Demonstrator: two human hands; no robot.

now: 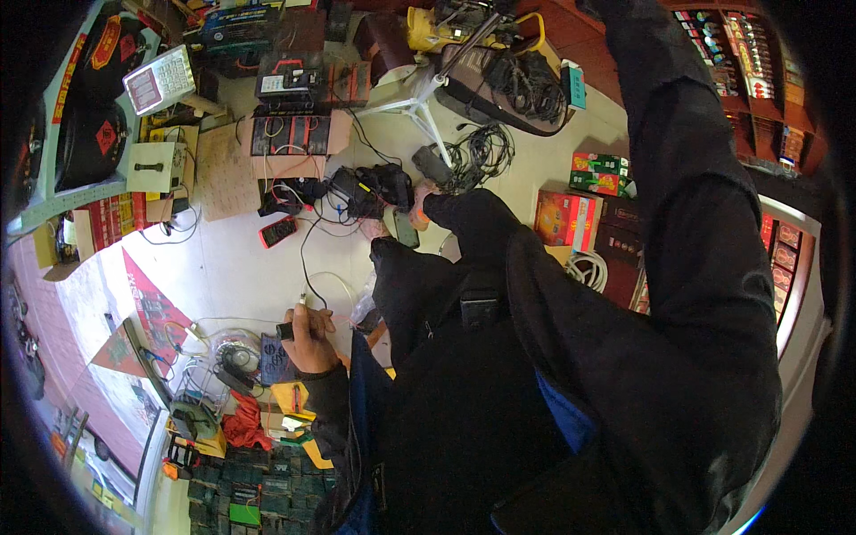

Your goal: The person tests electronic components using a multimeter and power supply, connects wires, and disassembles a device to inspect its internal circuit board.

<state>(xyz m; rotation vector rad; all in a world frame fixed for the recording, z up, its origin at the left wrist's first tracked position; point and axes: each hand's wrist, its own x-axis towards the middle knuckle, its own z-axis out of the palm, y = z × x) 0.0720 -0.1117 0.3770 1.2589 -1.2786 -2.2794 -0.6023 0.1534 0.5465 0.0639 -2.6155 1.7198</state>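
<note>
My left hand is at left of centre, its fingers curled round a cable end with a pale tip. A small black piece sticks out on the left side of the same hand; its kind is unclear. From near the fingertips a thin black cable runs up toward a tangle of wires. My right arm stretches up in its dark sleeve to the top edge, and the hand itself is outside the picture. A red-edged multimeter lies on the floor beyond the left hand.
Open boxes with batteries stand at the back, beside a white stand. Black cables lie coiled on the floor. Shelves line the left; a wooden display rack stands at right. Several dark batteries sit at lower left.
</note>
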